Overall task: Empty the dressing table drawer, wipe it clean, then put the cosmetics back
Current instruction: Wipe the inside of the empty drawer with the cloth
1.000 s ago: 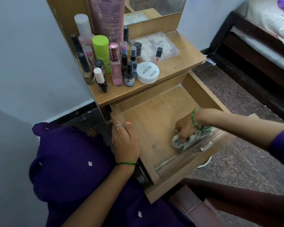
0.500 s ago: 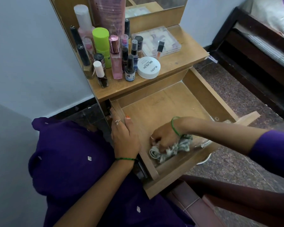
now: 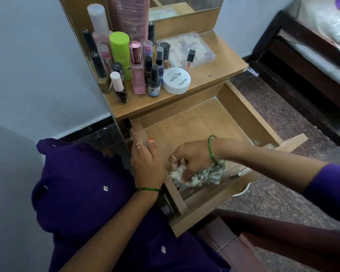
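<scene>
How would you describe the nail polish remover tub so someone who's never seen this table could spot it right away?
Look at the wooden dressing table top above the open drawer. At its front edge, right of the cluster of upright bottles, sits the tub. It is the only low, round, white container there, its flat lid printed "NAIL POLISH".

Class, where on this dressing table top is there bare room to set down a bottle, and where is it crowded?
Bare wood lies along the front edge of the wooden table top, right of the round white nail polish remover tub and before the clear plastic box. The left half is packed with standing bottles.
</scene>
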The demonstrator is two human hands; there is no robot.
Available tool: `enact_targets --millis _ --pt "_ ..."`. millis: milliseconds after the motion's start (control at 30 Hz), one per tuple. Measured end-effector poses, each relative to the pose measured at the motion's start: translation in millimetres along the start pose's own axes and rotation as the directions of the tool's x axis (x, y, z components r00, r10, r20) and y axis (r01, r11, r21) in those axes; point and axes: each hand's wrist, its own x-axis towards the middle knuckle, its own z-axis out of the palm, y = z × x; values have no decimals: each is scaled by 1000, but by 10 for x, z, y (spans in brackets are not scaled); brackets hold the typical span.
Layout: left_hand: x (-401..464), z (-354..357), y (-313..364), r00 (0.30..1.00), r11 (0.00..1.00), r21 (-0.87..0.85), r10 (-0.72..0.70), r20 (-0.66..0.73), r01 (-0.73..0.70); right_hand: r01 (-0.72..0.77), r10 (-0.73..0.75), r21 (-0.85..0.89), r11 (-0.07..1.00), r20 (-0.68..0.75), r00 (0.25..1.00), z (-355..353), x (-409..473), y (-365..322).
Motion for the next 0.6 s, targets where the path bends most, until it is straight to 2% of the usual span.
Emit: enact_targets --millis 133,200,267,333,367,400,433,500,567,600 --pt "-10 -1 -16 1000 1000 -4 -6 14 6 -108 113 -61 992 78 991 81 -70 247" --pt "-5 5 -29 1000 1000 -3 -17 13 17 -237 251 -177 955 61 966 -52 -156 467" --pt "-6 4 -32 1000 1000 3 -17 10 17 -409 452 -334 849 61 890 -220 -230 735" --pt "-5 1 -47 1000 1000 4 -19 11 19 -529 608 -512 677 -17 794 -364 -325 909" --pt "-6 0 -53 1000 1000 4 -19 10 19 -554 634 -543 631 -50 771 -418 -375 951" --pt "-6 1 -54 1000 1000 6 -23 9 23 -558 623 -537 632 -75 778 -458 -424 965" --pt "-4 4 -51 1000 1000 8 -25 9 25 -541 571 -471 697 -93 816 -493 -446 936" --pt "-6 6 -31 1000 999 11 -30 6 30 -435 429 -170 884 -73 900 -523 -437 792" --pt "-13 4 -21 1000 1000 8 -29 9 29 -282 286 117 952 -17 958 -435 -359 593" --pt "-16 -1 -21 1000 1000 6 -28 13 28 -236 235 165 958 26 972 -341 -293 523"
